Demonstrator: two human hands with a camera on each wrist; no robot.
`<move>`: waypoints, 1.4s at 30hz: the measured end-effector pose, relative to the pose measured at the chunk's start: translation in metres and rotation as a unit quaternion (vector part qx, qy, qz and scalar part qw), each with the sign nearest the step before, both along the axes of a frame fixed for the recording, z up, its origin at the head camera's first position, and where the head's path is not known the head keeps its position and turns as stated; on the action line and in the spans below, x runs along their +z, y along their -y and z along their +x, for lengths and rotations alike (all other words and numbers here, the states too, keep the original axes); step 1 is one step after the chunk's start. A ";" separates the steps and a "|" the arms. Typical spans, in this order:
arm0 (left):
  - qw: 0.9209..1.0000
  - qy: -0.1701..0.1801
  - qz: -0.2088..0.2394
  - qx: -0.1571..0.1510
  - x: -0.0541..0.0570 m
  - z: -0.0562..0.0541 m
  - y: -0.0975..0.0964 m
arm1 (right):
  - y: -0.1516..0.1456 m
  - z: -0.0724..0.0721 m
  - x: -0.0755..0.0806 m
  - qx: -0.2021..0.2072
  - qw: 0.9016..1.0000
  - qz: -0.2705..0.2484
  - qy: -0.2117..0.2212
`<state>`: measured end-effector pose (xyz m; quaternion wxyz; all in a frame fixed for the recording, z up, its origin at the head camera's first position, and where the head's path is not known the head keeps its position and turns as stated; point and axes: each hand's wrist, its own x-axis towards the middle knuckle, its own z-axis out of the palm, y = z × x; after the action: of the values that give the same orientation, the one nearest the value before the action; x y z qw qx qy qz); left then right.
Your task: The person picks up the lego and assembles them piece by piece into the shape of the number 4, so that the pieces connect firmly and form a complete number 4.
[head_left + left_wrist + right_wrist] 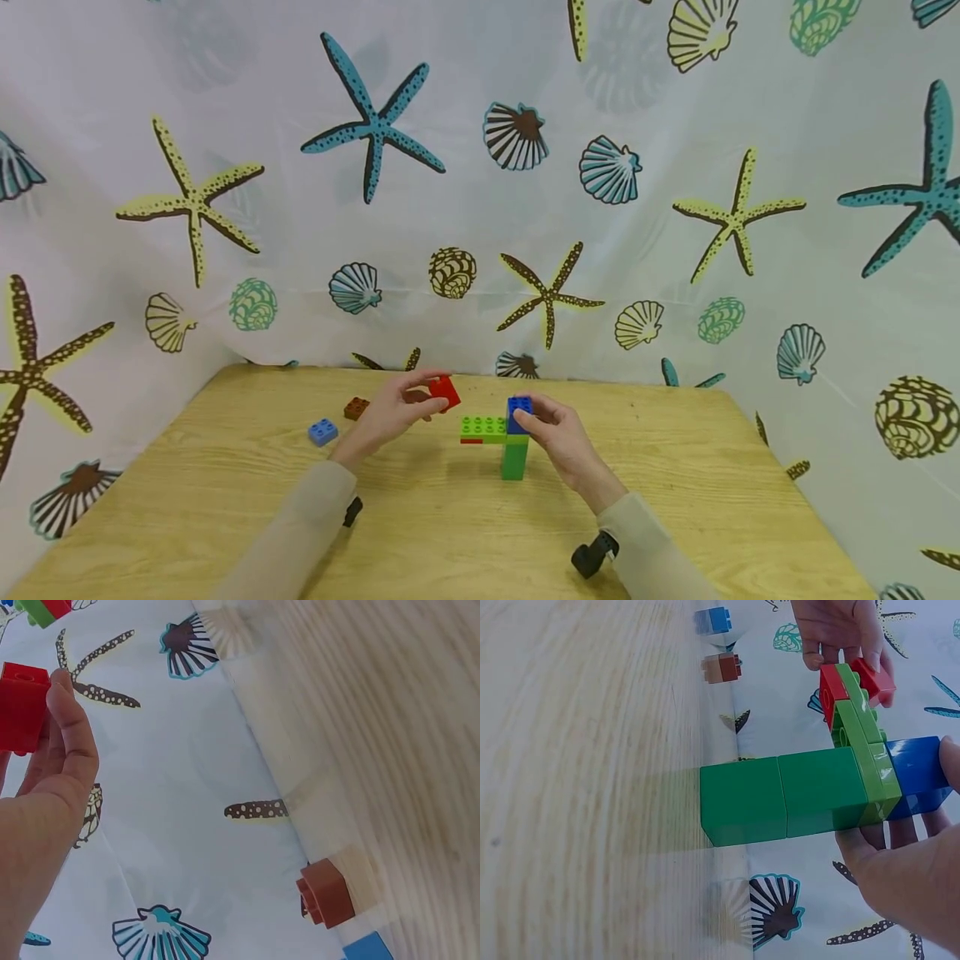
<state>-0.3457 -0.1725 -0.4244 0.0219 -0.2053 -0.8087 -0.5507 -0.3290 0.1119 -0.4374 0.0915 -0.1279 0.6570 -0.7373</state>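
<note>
Between thumb and fingers, my left hand (392, 412) pinches a red brick (445, 392), held in the air left of a stacked brick build. That build has a dark green column (514, 462) of two bricks, a long light green brick (483, 428) jutting out to the left, and a blue brick (519, 410) on top. Under the light green brick's outer end a second red brick (831, 691) shows in the right wrist view. My right hand (561, 437) grips the blue brick at the top of the column.
A light blue brick (322, 432) and a brown brick (356, 407) lie on the wooden table (435, 533) to the left, beyond my left forearm. Behind the table hangs a white curtain (465, 208) printed with shells and starfish.
</note>
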 end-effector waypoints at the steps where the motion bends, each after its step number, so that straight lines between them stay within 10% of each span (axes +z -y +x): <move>1: 1.000 0.000 -0.005 -0.001 0.001 0.001 -0.001 | 0.000 0.000 0.001 0.001 1.000 0.001 -0.001; 8: 0.999 0.002 -0.038 0.020 0.002 0.003 -0.012 | 0.001 -0.002 0.002 0.006 1.000 0.010 0.007; 27: 0.998 0.000 -0.030 -0.062 0.003 0.011 -0.029 | 0.000 -0.001 0.001 -0.002 1.000 0.010 0.014; 42: 0.989 -0.088 -0.095 -0.073 -0.012 0.013 -0.031 | 0.001 0.000 0.000 -0.007 1.000 0.003 0.007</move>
<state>-0.3325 -0.1415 -0.4363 0.0336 -0.3124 -0.8352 -0.4513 -0.3292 0.1112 -0.4374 0.0915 -0.1183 0.6593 -0.7369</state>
